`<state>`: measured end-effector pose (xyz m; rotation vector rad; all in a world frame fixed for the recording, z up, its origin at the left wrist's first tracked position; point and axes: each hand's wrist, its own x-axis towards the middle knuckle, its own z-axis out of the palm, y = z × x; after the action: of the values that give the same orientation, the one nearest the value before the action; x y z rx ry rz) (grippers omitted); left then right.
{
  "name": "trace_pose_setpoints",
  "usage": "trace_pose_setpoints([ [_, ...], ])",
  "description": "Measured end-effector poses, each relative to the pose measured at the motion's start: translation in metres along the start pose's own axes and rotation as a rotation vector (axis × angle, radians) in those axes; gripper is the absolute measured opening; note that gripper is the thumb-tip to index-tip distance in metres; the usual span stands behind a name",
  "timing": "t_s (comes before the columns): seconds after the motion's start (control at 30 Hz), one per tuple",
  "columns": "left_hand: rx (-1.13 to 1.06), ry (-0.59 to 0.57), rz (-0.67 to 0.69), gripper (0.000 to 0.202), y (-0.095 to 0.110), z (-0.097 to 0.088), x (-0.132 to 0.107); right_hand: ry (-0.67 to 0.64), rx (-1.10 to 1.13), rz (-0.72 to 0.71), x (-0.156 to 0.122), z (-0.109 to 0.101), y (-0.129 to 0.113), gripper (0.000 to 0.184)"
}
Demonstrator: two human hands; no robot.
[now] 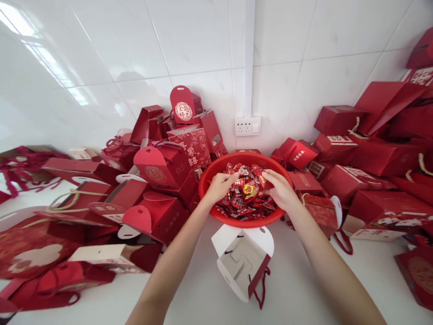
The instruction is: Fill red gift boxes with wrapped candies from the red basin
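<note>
A red basin (244,222) holds a heap of wrapped sweets (238,202). Over it, the right hand (280,188) pinches a red packet (262,180); the left hand (220,186) has its fingertips at the sweets, though whether they grip one I cannot tell. Before the basin, an open box (248,256) shows its pale inside. Red boxes (165,168) crowd both sides.

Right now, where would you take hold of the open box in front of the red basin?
Probably by the dark red side wall of the open box, coming from the right and pinching over its top edge. The open top faces up, so both faces of that wall look reachable. The white flaps splay outward and might bend, and the red cord droops to one side.
</note>
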<state>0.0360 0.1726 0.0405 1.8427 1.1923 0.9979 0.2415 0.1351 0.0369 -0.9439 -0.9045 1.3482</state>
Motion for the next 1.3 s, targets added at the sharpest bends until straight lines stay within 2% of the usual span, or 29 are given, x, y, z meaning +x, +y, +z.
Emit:
trace_pose_setpoints([
  [0.4, 0.048, 0.071, 0.102, 0.06, 0.022, 0.026, 0.01, -0.067, -0.015, 0.049, -0.002, 0.003, -0.001, 0.031],
  [0.53, 0.084, 0.05, 0.117, 0.061, 0.022, 0.03, 0.007, -0.093, -0.033, 0.082, -0.005, 0.005, -0.004, 0.033],
  [0.63, 0.099, -0.006, 0.109, 0.063, 0.022, 0.031, 0.006, -0.088, -0.046, 0.08, -0.007, 0.005, -0.006, 0.041],
  [0.73, 0.098, -0.051, 0.069, 0.06, 0.018, 0.025, 0.012, -0.048, -0.042, 0.053, -0.007, 0.004, -0.005, 0.049],
  [0.83, 0.093, -0.003, -0.015, 0.057, 0.009, 0.01, 0.023, -0.007, -0.026, 0.022, -0.006, 0.004, -0.004, 0.046],
  [0.93, 0.145, 0.05, -0.11, 0.041, -0.006, -0.008, 0.031, 0.019, -0.01, 0.008, -0.005, 0.003, -0.003, 0.042],
  [1.0, 0.205, 0.028, -0.158, 0.03, -0.015, -0.016, 0.031, 0.027, -0.003, 0.013, -0.004, 0.002, -0.002, 0.041],
  [1.17, 0.36, -0.032, -0.159, 0.018, -0.024, -0.018, 0.021, 0.06, 0.02, 0.026, -0.003, 0.001, -0.002, 0.041],
  [1.3, 0.447, -0.035, -0.115, 0.023, -0.018, -0.015, 0.02, 0.12, 0.071, 0.0, -0.003, 0.002, -0.005, 0.038],
])
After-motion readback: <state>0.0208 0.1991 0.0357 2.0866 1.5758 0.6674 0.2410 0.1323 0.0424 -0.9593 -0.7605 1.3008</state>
